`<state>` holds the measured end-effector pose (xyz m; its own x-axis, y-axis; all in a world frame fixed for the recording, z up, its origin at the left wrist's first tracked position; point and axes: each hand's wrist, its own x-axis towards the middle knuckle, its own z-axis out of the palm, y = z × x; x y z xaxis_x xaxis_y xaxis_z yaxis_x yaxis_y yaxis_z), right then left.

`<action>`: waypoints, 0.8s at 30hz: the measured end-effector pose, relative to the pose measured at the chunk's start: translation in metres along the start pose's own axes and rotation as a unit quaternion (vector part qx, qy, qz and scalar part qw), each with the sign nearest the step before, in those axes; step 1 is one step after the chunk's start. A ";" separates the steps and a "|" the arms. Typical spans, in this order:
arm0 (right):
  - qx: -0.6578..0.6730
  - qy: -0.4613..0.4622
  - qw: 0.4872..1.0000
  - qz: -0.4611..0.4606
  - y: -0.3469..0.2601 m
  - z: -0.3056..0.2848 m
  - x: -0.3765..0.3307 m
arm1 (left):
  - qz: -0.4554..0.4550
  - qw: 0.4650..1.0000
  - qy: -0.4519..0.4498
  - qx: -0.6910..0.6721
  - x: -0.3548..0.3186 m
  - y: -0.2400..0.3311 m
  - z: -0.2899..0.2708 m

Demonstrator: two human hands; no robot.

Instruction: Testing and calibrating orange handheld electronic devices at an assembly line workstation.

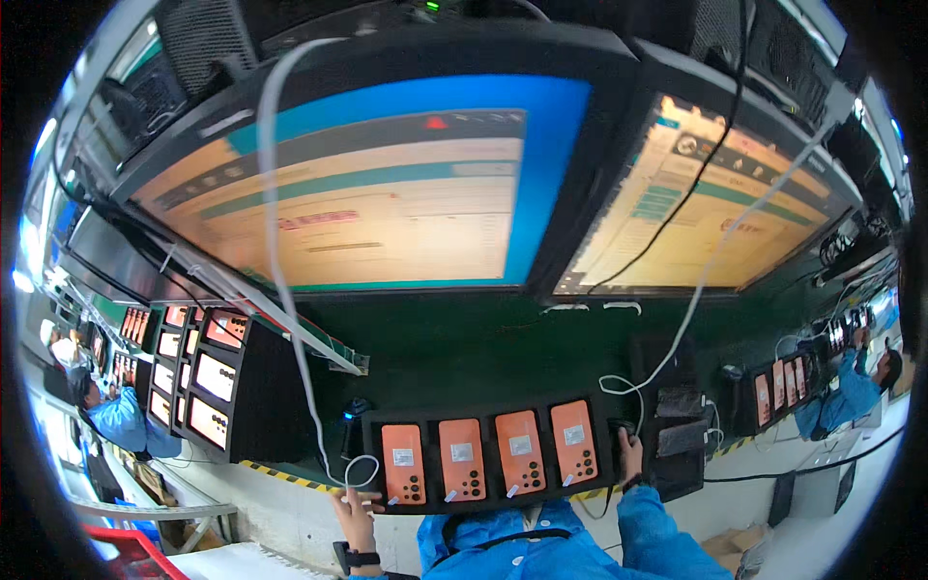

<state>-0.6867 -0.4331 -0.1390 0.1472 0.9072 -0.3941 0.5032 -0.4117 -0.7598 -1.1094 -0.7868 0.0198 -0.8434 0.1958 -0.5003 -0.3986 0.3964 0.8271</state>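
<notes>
Four orange phones lie back-up in a black tray (488, 411) at the 6 o'clock part of the view, each a flat rounded rectangle with a smooth matte shell, a small pale sticker near its middle and dark camera dots at its lower end. Their long axes run roughly 12 to 6 o'clock, fanning slightly, camera ends toward the person. From 9 to 3 o'clock they are the first phone (402, 463), second phone (462, 458), third phone (520, 451) and fourth phone (574, 442).

The left hand (356, 509) sits at the tray's 8 o'clock corner, fingers spread loosely, its grip open on the tray edge beside the first phone and a looped white cable (360, 471); it clasps nothing that can be made out. The right hand (631, 454) rests at the tray's 3 o'clock end, just beside the fourth phone, fingers curled; whether its grip closes on anything cannot be told. Both sleeves are blue, crinkled fabric.

The counter (280, 522) is pale, edged with yellow-black striped tape. Above, at 12 o'clock, hang two large glossy monitors (387, 184), and at 9 o'clock stands a dark rack of small lit screens (208, 377). Other people in blue work at 9 and 3 o'clock.
</notes>
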 end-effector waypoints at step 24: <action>0.214 -0.355 0.910 -0.017 -0.170 0.021 -0.187 | 0.160 0.929 -0.335 -0.019 -0.042 -0.004 0.154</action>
<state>-0.8176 -0.5346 0.0528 -0.5257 0.6987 -0.4852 0.0963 -0.5178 -0.8500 -1.0169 -0.6581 -0.0027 -0.5133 0.8165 -0.2644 -0.1892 0.1928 0.9628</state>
